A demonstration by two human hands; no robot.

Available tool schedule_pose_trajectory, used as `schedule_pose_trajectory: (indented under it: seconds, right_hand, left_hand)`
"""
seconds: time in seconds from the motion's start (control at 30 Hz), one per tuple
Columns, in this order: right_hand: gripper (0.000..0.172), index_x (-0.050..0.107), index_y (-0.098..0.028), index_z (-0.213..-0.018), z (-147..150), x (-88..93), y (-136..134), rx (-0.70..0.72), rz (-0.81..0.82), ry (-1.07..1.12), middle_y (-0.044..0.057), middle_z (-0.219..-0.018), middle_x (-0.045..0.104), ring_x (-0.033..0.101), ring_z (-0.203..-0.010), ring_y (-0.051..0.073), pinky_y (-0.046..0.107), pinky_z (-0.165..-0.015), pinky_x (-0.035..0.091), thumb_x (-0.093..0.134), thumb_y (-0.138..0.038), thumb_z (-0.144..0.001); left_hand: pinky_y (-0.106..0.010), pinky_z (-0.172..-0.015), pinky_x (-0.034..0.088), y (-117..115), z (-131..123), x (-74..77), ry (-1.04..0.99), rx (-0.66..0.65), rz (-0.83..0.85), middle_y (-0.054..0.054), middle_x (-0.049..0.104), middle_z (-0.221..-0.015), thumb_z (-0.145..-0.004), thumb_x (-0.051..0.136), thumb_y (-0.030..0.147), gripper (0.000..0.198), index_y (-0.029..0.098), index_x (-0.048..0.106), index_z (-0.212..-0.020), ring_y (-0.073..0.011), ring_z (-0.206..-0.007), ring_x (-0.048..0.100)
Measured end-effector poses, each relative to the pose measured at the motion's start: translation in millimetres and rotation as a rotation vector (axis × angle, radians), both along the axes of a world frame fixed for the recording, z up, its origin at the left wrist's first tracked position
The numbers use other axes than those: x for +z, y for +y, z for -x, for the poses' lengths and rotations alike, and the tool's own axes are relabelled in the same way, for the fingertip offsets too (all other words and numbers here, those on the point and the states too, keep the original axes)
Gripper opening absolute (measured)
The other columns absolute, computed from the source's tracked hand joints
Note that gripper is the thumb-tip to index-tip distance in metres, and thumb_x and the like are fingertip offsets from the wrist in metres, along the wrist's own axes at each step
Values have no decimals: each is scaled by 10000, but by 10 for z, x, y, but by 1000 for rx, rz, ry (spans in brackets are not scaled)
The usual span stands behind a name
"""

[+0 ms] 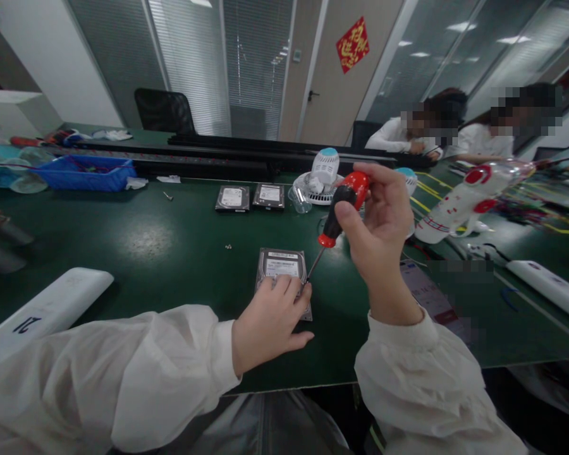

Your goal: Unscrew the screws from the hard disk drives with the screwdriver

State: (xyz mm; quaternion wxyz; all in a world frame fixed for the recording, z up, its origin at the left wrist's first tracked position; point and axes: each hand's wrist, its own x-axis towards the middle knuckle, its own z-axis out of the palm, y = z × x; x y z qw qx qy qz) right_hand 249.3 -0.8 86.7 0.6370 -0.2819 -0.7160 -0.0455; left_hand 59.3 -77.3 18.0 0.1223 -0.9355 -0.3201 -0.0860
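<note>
In front of me on the green table lies a hard drive point(282, 256), its labelled face up. My left hand point(272, 316) rests flat across its lower part, fingers stretched out and thumb apart, covering much of it. My right hand point(384, 227) is closed around the red and black handle of a screwdriver point(332, 221). The shaft slants down to the drive's right edge, close to my left fingertips; the exact tip contact is hard to make out. A few small screws point(228, 246) lie left of the drive.
Two more hard drives point(232, 198) sit farther back. Beside them stand a small white fan point(325, 167) and a clear plastic cup point(300, 199). A blue bin point(88, 173) is at the left. A white numbered case point(71, 297) lies near my left sleeve. Two people point(427, 126) sit at back right.
</note>
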Motion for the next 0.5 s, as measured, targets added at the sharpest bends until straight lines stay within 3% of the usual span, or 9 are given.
schedule_pose_trajectory:
  seconds: [0.07, 0.17, 0.27, 0.4, 0.5]
  right_hand:
    - [470, 600, -326, -1269, 0, -3, 14, -27, -59, 2, 35, -1162, 639, 666, -1013, 217, 459, -929, 602, 738, -475, -846]
    - [447, 596, -317, -1276, -3, -2, 10, -12, -4, 6, 41, -1164, 647, 676, -1034, 224, 473, -945, 599, 697, -492, -877]
    - [439, 573, -307, -1329, -7, 2, -11, 66, 76, 1, 58, -1200, 659, 693, -1088, 246, 473, -925, 604, 612, -491, -933]
    - [401, 541, -323, -1343, 2, 3, -15, 162, 41, 20, 47, -1157, 661, 696, -1106, 248, 454, -891, 596, 512, -497, -982]
    - [365, 569, -310, -1280, 27, 15, -13, 108, -2, 14, 35, -1123, 640, 678, -1041, 214, 419, -891, 573, 601, -455, -947]
  left_hand:
    - [-436, -829, 441, -2, 1, 2, 0, -1, 0, -184, 629, -1207, -951, 518, 656, 747, 100, 549, -1449, -321, -1055, 562]
    - [-437, -828, 441, -5, 1, 6, 1, -3, 4, -185, 628, -1209, -953, 513, 656, 748, 99, 547, -1451, -322, -1058, 563]
    - [-438, -823, 442, -3, -1, 9, 2, 2, 10, -183, 627, -1212, -955, 515, 651, 745, 99, 543, -1453, -323, -1059, 563]
    - [-435, -820, 444, 2, -3, 10, 3, 3, 13, -184, 626, -1214, -950, 524, 652, 749, 98, 542, -1454, -323, -1061, 565]
    - [-432, -819, 445, 2, -2, 7, 3, 2, 9, -184, 629, -1203, -943, 535, 655, 754, 97, 546, -1449, -322, -1057, 568]
